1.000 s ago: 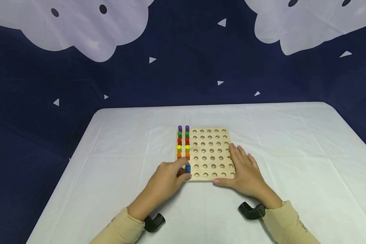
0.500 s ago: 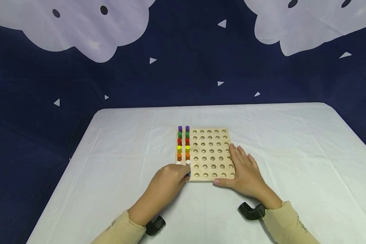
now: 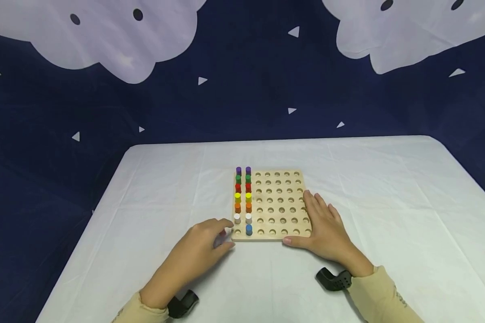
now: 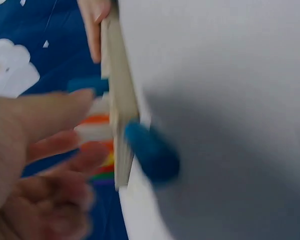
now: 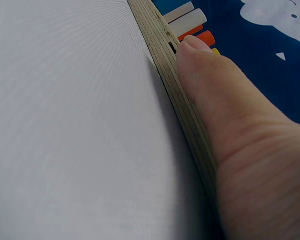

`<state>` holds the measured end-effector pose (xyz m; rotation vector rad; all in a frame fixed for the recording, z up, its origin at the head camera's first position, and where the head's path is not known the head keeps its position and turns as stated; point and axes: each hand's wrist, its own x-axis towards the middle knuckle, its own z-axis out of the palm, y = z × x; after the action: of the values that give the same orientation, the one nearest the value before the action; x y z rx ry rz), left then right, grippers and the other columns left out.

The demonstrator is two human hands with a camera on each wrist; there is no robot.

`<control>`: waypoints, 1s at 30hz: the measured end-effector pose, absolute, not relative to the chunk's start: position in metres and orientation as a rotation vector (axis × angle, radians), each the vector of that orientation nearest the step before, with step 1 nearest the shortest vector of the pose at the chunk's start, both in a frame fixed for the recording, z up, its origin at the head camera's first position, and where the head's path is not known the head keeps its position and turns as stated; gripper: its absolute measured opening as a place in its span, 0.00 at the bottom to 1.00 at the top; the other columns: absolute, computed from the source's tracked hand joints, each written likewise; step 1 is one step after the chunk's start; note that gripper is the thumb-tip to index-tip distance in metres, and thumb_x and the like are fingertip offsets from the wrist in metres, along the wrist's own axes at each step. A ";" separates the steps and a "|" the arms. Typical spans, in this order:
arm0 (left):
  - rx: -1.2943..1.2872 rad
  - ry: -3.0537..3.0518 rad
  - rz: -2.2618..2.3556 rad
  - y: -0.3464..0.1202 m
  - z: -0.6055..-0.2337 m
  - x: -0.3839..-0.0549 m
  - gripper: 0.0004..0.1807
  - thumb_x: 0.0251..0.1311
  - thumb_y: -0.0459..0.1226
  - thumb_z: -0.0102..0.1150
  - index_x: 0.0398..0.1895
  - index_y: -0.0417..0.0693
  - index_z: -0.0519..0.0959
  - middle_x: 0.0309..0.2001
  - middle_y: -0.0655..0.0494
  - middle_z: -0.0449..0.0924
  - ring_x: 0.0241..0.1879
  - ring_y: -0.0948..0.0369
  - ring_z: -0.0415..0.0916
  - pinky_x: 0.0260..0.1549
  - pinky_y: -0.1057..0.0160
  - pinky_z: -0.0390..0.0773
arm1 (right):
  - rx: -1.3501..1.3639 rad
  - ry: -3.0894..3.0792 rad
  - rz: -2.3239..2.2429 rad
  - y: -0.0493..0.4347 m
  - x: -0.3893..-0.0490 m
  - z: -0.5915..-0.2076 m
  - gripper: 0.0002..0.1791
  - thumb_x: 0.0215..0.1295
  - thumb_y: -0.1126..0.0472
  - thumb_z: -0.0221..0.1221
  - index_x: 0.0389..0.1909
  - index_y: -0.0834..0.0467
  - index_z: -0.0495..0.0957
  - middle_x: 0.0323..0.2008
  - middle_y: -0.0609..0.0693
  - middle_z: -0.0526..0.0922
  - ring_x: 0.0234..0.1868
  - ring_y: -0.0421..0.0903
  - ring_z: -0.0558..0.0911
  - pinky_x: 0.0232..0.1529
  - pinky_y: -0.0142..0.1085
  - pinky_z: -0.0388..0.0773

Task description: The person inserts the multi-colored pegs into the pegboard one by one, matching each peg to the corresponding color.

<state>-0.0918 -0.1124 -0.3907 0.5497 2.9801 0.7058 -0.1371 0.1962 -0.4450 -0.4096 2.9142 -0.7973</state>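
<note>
A wooden pegboard [image 3: 275, 240] lies on the table, with two columns of coloured pegs along its left side. One blue peg [image 3: 249, 229] stands in the front hole of the second column. My left hand [image 3: 202, 244] is just off the board's front left corner, thumb and fingers apart. A loose blue peg [image 4: 152, 152] lies beside the board's edge in the left wrist view, blurred; my left hand hides it from the head view. Flat along the board's right edge rests my right hand [image 3: 327, 229], its thumb [image 5: 205, 70] against the front edge.
White cloth covers the table [image 3: 165, 188]. Behind it hangs a dark blue backdrop [image 3: 242, 89] with clouds. Purple, green, red, yellow, orange and white pegs [image 3: 248, 219] stand upright in rows, and bare holes fill the board's right part.
My left hand pressed the blue peg down into the second column's front hole, let it go and moved left off the board. My right hand has stayed in place.
</note>
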 end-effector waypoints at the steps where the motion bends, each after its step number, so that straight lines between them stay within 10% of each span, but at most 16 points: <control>1: 0.511 2.956 0.678 -0.117 -0.389 -0.091 0.21 0.54 0.44 0.73 0.52 0.52 0.81 0.34 0.64 0.78 0.32 0.67 0.72 0.34 0.65 0.75 | -0.410 2.916 -0.795 0.196 -0.137 -0.444 0.76 0.41 0.21 0.64 0.79 0.58 0.36 0.79 0.60 0.44 0.80 0.61 0.42 0.74 0.61 0.35; 30: 0.380 2.928 1.123 -0.117 -0.400 -0.104 0.09 0.59 0.39 0.69 0.38 0.51 0.78 0.27 0.68 0.76 0.22 0.69 0.67 0.23 0.70 0.70 | -0.408 2.920 -0.792 0.196 -0.137 -0.446 0.76 0.40 0.20 0.65 0.79 0.57 0.36 0.79 0.60 0.44 0.80 0.61 0.42 0.74 0.61 0.35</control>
<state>-0.1041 -0.1167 -0.3997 0.3797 2.9284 1.1232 -0.1371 0.1963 -0.4462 -0.4076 2.9203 -0.7920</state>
